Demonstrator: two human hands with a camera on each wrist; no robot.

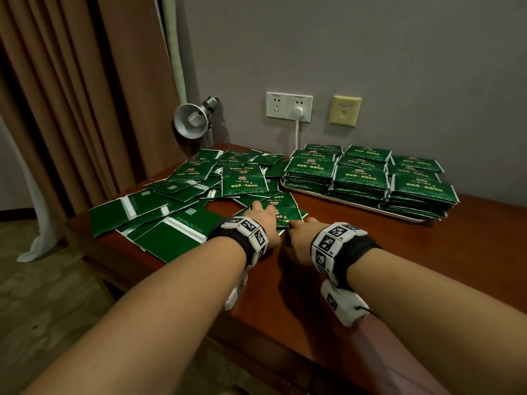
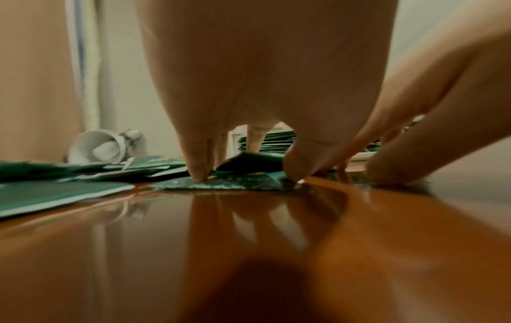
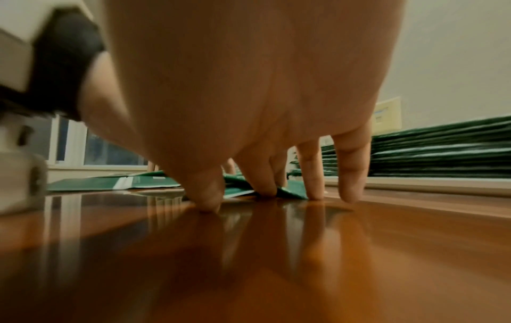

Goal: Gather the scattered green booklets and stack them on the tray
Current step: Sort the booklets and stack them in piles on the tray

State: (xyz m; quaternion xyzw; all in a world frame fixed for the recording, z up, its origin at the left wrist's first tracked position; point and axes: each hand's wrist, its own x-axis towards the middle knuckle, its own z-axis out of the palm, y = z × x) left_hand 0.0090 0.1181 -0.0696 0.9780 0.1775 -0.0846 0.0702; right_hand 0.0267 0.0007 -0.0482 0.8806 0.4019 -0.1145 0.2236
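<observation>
Many green booklets [image 1: 182, 195] lie scattered over the left and middle of the wooden table [image 1: 370, 266]. A pale tray [image 1: 328, 196] at the back right carries several stacks of booklets [image 1: 362, 178]. Both hands meet at one loose booklet [image 1: 281, 210] near the table's middle. My left hand [image 1: 266, 215] presses straight fingers down on its cover [image 2: 226, 184]. My right hand [image 1: 298, 228] stands on its fingertips [image 3: 313, 192] at the booklet's near edge [image 3: 293, 190], thumb on the wood. Neither hand grips anything.
A silver clamp lamp [image 1: 191, 121] sits at the table's back left corner, beside a brown curtain [image 1: 71, 95]. Wall sockets [image 1: 289, 106] with a white plug and cord are behind the tray. Bare wood lies in front of the tray and along the near edge.
</observation>
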